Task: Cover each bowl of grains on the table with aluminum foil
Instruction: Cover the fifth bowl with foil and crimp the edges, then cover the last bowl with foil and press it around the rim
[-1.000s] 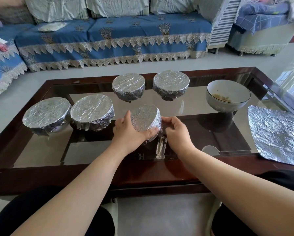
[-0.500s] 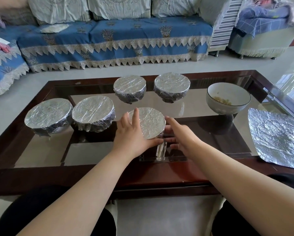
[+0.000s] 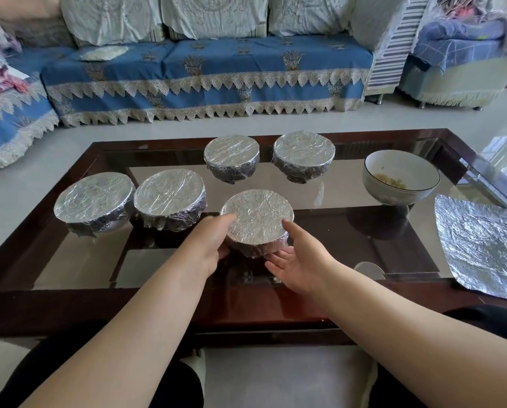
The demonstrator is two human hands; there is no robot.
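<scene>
A foil-covered bowl (image 3: pixel 258 216) sits at the near middle of the glass table (image 3: pixel 78 260). My left hand (image 3: pixel 208 245) grips its left side, thumb on the foil rim. My right hand (image 3: pixel 299 257) lies with fingers straight at the bowl's lower right, fingertips at its base. An uncovered white bowl (image 3: pixel 393 195) with a few yellowish grains stands to the right. A loose, crinkled foil sheet (image 3: pixel 481 245) lies at the table's right edge.
Several more foil-covered bowls stand on the table: two at the left (image 3: pixel 94 198) (image 3: pixel 169 192) and two at the back (image 3: pixel 231 153) (image 3: pixel 303 150). A blue-covered sofa (image 3: pixel 217 69) runs behind the table. My knees are under the near edge.
The bowl was tilted toward me a second ago and now stands level. My right hand has let go of its side and opened, with the fingers now low at its base.
</scene>
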